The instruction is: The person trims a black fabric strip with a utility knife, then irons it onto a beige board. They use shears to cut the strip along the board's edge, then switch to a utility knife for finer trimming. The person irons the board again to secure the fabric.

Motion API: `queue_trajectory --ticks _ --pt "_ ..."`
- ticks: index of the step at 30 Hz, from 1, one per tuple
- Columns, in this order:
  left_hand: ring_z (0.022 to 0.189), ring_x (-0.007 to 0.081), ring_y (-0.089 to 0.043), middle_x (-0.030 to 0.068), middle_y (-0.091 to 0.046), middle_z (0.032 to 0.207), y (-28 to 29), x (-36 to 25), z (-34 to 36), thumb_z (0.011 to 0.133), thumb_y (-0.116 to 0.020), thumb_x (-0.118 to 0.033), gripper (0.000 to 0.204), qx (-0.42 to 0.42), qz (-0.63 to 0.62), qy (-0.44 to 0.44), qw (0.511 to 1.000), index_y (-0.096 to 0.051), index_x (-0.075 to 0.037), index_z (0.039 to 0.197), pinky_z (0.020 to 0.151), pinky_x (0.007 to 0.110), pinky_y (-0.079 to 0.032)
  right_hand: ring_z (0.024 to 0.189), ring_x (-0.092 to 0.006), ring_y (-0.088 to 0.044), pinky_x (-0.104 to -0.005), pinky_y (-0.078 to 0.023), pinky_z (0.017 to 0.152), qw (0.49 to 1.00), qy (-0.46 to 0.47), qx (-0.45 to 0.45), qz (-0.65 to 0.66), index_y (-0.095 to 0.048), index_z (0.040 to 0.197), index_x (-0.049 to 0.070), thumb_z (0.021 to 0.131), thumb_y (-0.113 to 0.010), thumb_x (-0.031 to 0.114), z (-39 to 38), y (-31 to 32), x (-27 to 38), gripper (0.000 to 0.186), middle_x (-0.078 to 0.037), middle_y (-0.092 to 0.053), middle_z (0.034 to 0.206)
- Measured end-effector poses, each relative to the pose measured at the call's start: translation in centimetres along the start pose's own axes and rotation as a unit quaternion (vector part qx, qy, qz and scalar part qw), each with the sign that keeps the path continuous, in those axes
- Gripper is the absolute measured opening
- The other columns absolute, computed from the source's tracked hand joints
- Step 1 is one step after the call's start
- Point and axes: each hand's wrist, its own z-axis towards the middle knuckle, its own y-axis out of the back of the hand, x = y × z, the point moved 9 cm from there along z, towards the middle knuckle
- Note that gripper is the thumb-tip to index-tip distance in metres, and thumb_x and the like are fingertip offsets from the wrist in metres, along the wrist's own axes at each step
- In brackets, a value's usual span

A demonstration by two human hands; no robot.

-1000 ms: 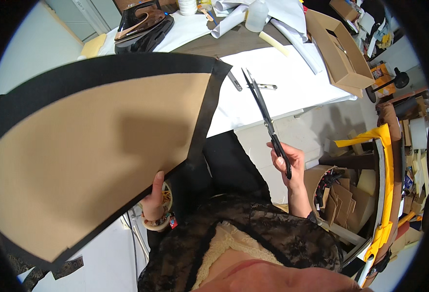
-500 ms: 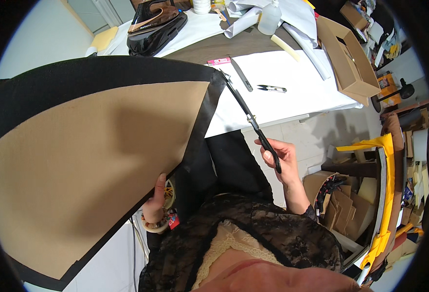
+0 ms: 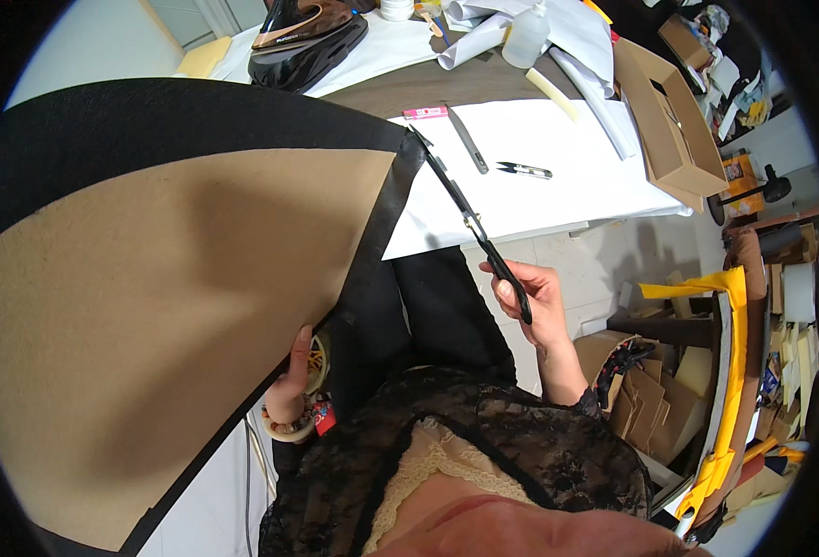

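Observation:
A large curved tan board point(image 3: 196, 260) with a black cloth border point(image 3: 196, 111) fills the left side. My left hand point(image 3: 291, 376) grips its lower edge, the thumb on top and the other fingers hidden beneath. In my right hand point(image 3: 532, 302) is a pair of black-handled scissors point(image 3: 448, 190), fingers wrapped round the handles. The long blades point up and left, their tips at the border's upper right corner. Whether the tips are in the cloth or only touching it, I cannot tell.
On the white-covered table point(image 3: 558, 200) lie thread snips point(image 3: 524, 171), a grey knife-like tool point(image 3: 468, 139) and a small pink packet point(image 3: 425, 113). Behind stand a black iron point(image 3: 305, 46) and a clear bottle point(image 3: 526, 37). A cardboard box point(image 3: 674, 125) is at the right; cardboard scraps point(image 3: 646, 399) sit below.
The board's upper edge has risen slightly and its right corner has shifted a little left. The scissors and my right hand have moved slightly up and left with it. Both grips are unchanged.

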Motion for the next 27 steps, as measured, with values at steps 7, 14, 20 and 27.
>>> queue_trajectory --ticks 7,14,20,27 --pt "0.095 0.0201 -0.065 0.0098 -0.07 0.104 0.3 -0.2 0.2 0.083 -0.071 0.001 0.021 -0.025 0.022 0.021 0.999 -0.069 0.001 0.104 0.088 0.031 -0.048 0.05 0.0005 -0.036 -0.0172 -0.022 0.045 0.999 -0.001 0.02 0.037 -0.066 0.112 -0.005 0.085 -0.074 0.016 0.0 -0.1 0.0 0.035 0.008 -0.051 0.064" --pt "0.093 0.0207 -0.066 0.0102 -0.07 0.103 0.7 0.0 0.1 0.081 -0.072 0.001 0.022 -0.025 0.069 -0.004 0.997 -0.069 0.001 0.104 0.086 0.032 -0.049 0.05 0.0004 -0.036 -0.0172 -0.022 0.045 0.999 -0.019 0.012 0.029 -0.067 0.112 -0.004 0.085 -0.075 0.017 0.3 -0.2 -0.5 0.035 0.007 -0.052 0.065" --pt "0.09 0.0206 -0.067 0.0097 -0.072 0.098 0.5 -0.6 0.4 0.08 -0.074 0.002 0.018 -0.023 0.086 -0.039 0.995 -0.071 0.001 0.098 0.084 0.032 -0.05 0.049 0.0001 -0.037 -0.0175 -0.023 0.045 1.0 -0.016 0.013 0.02 -0.067 0.111 -0.003 0.085 -0.075 0.019 0.8 -0.7 -0.5 0.035 0.008 -0.051 0.062" --pt "0.091 0.0206 -0.066 0.0097 -0.071 0.1 0.4 -0.5 0.4 0.08 -0.073 0.002 0.02 -0.016 0.063 -0.043 0.997 -0.07 0.0 0.101 0.085 0.032 -0.05 0.049 -0.0005 -0.04 -0.0173 -0.027 0.045 0.999 -0.018 0.02 0.019 -0.068 0.111 -0.002 0.086 -0.075 0.019 0.9 -1.0 -0.5 0.034 0.007 -0.053 0.061"
